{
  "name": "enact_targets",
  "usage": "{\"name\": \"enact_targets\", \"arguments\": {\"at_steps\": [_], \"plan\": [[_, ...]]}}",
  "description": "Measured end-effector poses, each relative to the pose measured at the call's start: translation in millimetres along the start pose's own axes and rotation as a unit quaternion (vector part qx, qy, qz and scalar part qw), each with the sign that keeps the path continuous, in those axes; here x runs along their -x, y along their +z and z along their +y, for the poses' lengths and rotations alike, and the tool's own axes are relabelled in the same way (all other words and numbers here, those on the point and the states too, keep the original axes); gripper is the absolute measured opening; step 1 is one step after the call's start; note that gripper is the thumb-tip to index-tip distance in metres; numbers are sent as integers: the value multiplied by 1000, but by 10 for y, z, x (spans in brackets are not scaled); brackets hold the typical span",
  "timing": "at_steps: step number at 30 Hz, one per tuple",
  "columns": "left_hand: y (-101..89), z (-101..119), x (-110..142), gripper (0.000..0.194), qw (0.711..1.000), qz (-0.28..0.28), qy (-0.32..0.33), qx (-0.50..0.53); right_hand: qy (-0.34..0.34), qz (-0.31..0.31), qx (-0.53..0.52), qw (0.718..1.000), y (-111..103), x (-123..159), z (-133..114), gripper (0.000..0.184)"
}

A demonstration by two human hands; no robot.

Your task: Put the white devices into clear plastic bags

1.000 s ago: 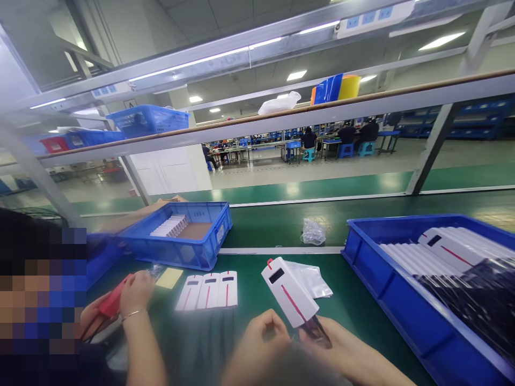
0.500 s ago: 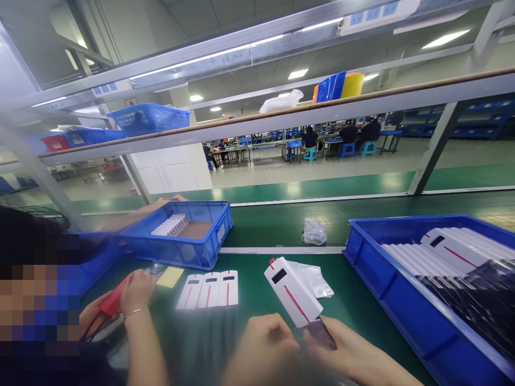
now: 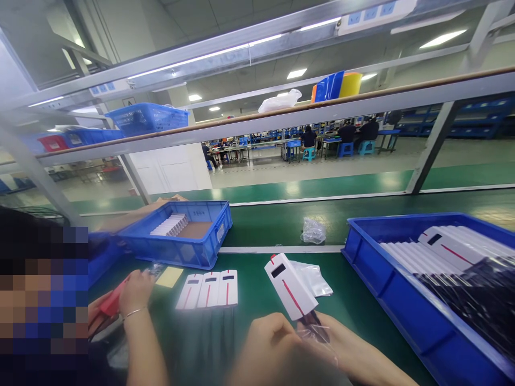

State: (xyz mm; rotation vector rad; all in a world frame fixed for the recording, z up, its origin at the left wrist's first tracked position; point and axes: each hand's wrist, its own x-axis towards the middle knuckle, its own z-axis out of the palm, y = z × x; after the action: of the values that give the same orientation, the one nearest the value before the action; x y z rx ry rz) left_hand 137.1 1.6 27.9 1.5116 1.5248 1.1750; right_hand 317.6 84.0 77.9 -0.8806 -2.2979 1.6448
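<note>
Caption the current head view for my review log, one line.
A bare right hand holds a white, red-striped device over a green workbench, the bare left hand close beside it.

No legible txt: chars (image 3: 199, 213) & label (image 3: 220, 232) on mid blue bin (image 3: 173, 251), bkgd triangle sign (image 3: 129, 102) unclear

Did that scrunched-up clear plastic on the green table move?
No, the crumpled plastic still sits just beyond the white strip, same spot along it.

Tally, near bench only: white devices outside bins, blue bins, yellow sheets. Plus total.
White devices: 4 (3 in a row, 1 held)
Blue bins: 3 (1 partly hidden)
Yellow sheet: 1
Total: 8
</note>
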Motion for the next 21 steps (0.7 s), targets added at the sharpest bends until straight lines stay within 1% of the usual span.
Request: {"name": "enact_targets", "arguments": {"at_steps": [1,4,9,11,13,15,17,19,21], "plan": [[-1,15,3,27,1000,5,8,-14,-1,-7,-6,1000,3,-5,-9,30],[-19,67,11,27,999,12,27,-41,-13,-24,-16,999,18,-8,-17,19],[-74,122,27,29,998,21,23,-45,-17,-54,-24,998,58,3,-1,20],[-89,123,38,24,1000,11,15,-22,-19,-54,-28,998,68,17,-16,22],[-94,117,48,12,1000,1,2,5,-27,-51,-35,998,74,31,-50,24],[-94,106,54,11,1000,4,-11,21,-36,-51,-39,997,80,39,-90,22],[-94,94,53,18,999,9,-19,30,-37,-38,-36,998,83,36,-108,19],[-97,76,49,28,999,1,-30,38,-25,3,-30,999,78,25,-87,18],[-96,52,43,30,998,-16,-47,49,-20,48,-36,998,61,10,-33,23]]}}
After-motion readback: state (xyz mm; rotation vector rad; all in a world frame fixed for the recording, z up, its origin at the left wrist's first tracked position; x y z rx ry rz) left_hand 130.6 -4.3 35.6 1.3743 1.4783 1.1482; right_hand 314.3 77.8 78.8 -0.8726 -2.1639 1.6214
